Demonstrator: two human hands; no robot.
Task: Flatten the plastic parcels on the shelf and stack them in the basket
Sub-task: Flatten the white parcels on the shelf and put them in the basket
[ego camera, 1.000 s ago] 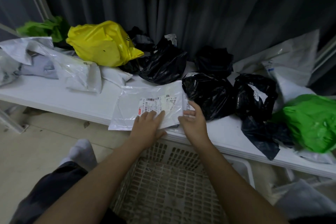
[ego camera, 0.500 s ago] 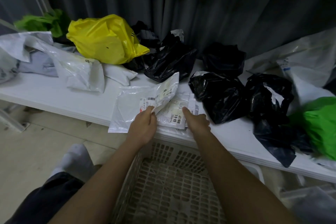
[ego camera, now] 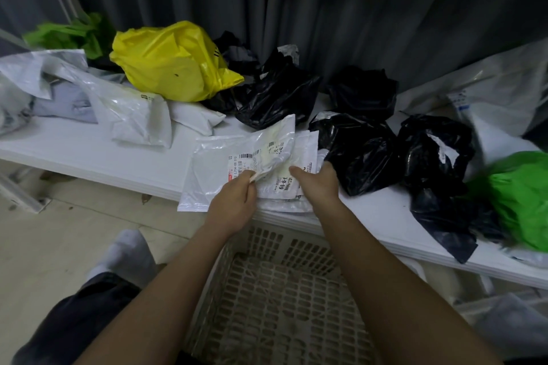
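Note:
A flat white plastic parcel (ego camera: 213, 163) with a barcode label lies at the front edge of the white shelf (ego camera: 89, 154). My left hand (ego camera: 234, 204) pinches its folded-up right flap near the label. My right hand (ego camera: 317, 184) presses on a second white labelled parcel (ego camera: 299, 187) underneath, thumb out to the left. A beige slotted basket (ego camera: 284, 299) stands on the floor just below my arms, with nothing visible inside.
Crumpled parcels crowd the shelf: a yellow bag (ego camera: 172, 62), several black bags (ego camera: 358, 151), a green bag (ego camera: 522, 195) at right, another green bag (ego camera: 71, 35) far left, white and grey mailers (ego camera: 133, 115). Dark curtain behind. My knee and sock (ego camera: 127, 252) at lower left.
The white parcel's right side has been lifted and folded over, exposing a second labelled parcel beneath. My left hand went from pressing flat to pinching the flap; my right hand shifted onto the lower parcel.

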